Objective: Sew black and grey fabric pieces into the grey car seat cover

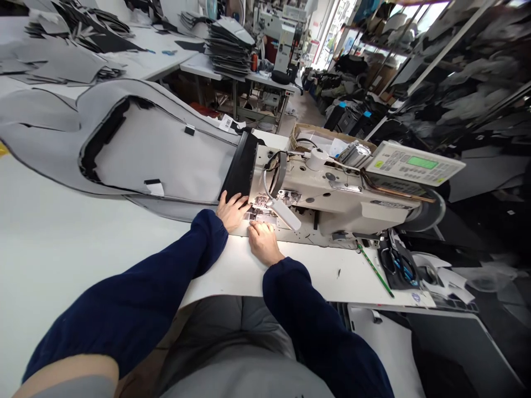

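A large grey sewn cover (166,149) with dark piping spreads over the white table, its black end strip (240,163) running up to the sewing machine (323,188). My left hand (232,211) lies with fingers spread on the near end of that strip, just left of the needle area. Close to the presser foot, my right hand (263,242) has its fingers curled at the near edge of the work. What sits under those fingertips is hidden. A small lamp (285,214) on a bendy neck lights the spot.
A control panel (417,163) with a green display stands atop the machine. A green pencil-like stick (375,271) and black-handled scissors (398,264) lie at the right. Behind are a box (298,135) and a stack of dark cut pieces (228,47).
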